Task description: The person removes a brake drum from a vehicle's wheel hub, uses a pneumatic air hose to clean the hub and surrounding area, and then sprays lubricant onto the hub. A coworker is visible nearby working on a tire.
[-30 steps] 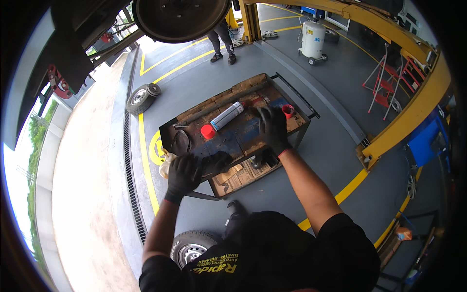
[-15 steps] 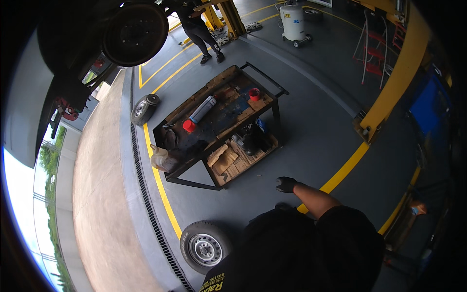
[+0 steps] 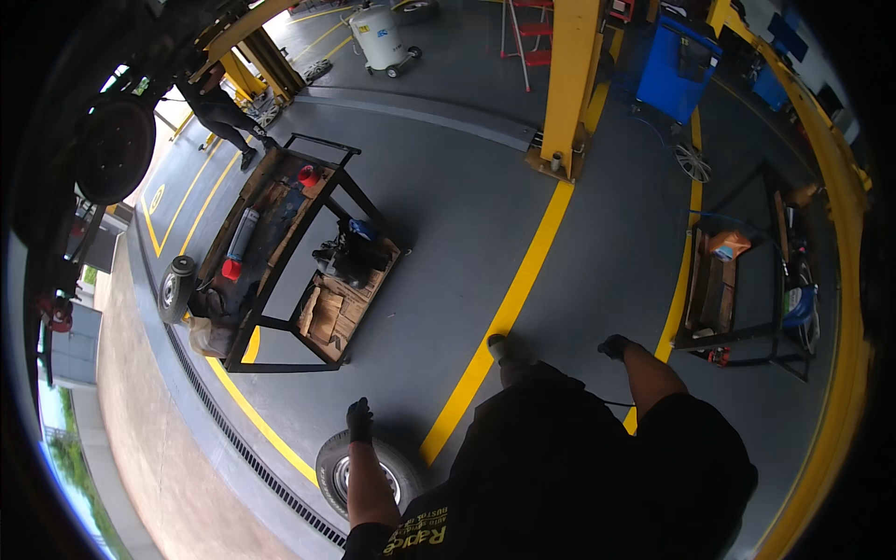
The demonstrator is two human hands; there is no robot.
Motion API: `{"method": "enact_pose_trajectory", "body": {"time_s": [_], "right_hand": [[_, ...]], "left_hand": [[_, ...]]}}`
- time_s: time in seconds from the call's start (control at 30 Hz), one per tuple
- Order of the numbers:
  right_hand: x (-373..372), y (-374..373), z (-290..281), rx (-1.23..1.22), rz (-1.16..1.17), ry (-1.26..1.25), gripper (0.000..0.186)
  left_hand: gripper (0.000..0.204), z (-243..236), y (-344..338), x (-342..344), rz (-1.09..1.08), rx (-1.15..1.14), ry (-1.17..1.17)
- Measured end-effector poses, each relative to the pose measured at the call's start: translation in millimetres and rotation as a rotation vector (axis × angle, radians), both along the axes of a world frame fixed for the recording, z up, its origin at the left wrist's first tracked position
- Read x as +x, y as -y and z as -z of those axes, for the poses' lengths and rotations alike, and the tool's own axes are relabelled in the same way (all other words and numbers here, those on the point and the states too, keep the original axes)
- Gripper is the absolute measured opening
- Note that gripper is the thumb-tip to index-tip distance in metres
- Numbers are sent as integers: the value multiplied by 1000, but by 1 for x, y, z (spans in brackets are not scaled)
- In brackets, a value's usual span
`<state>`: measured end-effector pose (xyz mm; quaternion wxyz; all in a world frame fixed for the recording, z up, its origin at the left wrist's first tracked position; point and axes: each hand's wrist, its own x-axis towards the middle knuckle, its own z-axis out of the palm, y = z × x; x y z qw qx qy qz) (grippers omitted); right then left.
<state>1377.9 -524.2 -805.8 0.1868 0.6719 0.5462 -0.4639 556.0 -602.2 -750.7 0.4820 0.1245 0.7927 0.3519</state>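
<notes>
Grey floor (image 3: 448, 233) bears a cart (image 3: 271, 217) holding a can (image 3: 245, 233) and red tub (image 3: 309, 175).

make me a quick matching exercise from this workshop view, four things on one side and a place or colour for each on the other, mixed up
Things:
1. left hand
2. cylindrical can
3. torn cardboard
4. wheeled tank

Places and colours:
A. on the cart's lower shelf
B. white
C. in a black glove
D. on the cart's top tray

Right pairs: 1-C, 2-D, 3-A, 4-B
</notes>
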Motion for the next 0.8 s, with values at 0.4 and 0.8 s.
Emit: {"method": "enact_pose_trajectory", "body": {"time_s": [0.4,0.8], "right_hand": [[255,90,27,-34,714,-495,33],[571,50,45,294,-252,-623,25]], "left_hand": [[55,35,125,330,510,-495,-40],[58,-24,69,681,530,-521,13]]}}
